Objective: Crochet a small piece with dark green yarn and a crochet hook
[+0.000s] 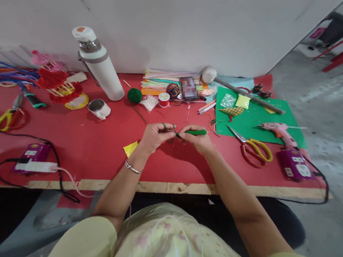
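Both my hands meet over the middle of the red table. My left hand [154, 138] pinches dark green yarn [169, 131], with a strand looped over its raised finger. My right hand [196, 137] is closed on a crochet hook [196, 132] with a green handle; its thin metal shaft points to the right. A small dark green knot of yarn lies between my two thumbs, and its details are too small to make out. From my left hand the strand runs back to a green yarn ball [134, 95].
Scissors [254, 147] and a pink glue gun [280, 131] lie right, by green paper [261, 130]. Behind are a white thermos [101, 66], a cup [99, 108], a red thread spool [164, 100] and a mallet [243, 88]. Purple power boxes [296, 164] and cords flank the table.
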Tool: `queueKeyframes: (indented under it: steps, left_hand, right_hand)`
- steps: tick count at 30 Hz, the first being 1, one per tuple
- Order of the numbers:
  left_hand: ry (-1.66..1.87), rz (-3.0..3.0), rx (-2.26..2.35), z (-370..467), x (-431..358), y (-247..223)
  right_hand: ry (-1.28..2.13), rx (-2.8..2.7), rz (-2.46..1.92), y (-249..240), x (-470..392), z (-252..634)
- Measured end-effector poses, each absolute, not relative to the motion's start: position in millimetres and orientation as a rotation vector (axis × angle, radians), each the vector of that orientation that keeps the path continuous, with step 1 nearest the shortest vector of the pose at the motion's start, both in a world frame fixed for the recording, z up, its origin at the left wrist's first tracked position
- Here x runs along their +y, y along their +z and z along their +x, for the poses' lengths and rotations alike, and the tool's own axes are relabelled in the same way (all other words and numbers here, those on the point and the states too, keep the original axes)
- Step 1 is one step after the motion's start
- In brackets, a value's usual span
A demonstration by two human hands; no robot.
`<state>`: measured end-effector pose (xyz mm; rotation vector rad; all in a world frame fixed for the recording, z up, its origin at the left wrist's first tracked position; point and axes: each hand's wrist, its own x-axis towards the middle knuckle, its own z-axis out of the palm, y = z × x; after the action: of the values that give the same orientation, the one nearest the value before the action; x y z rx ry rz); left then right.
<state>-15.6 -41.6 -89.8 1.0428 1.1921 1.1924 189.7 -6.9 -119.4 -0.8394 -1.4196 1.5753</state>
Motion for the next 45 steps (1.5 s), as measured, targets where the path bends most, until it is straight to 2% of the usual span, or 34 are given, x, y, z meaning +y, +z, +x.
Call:
queueKeyframes:
  steps: [8, 17, 26, 37, 45]
  left_hand:
    - [1.203, 1.017, 1.199, -15.7, -42.4, -89.7]
    - [1.278, 0.97, 1.189, -14.4, -40.5, -92.7]
    - [1.197, 0.925, 1.174, -16.3, -41.2, -93.6]
    - [1.196, 1.002, 1.169, -15.9, -41.1, -90.4]
    - [1.174, 1.046, 1.223, -15.7, -43.3, -85.8]
  right_hand:
    - [1.648, -1.403, -0.843, -117.6, -4.7, 194.2]
    - [1.62, -1.347, -0.89, -114.1, -8.4, 187.2]
    - [1.551, -1.408, -0.877, -113.1, -7.2, 188.4]
    - [1.686, -1.368, -0.733, -114.8, -5.6, 193.7]
    - [1.648, -1.506, -0.878, -115.1, -7.7, 195.4]
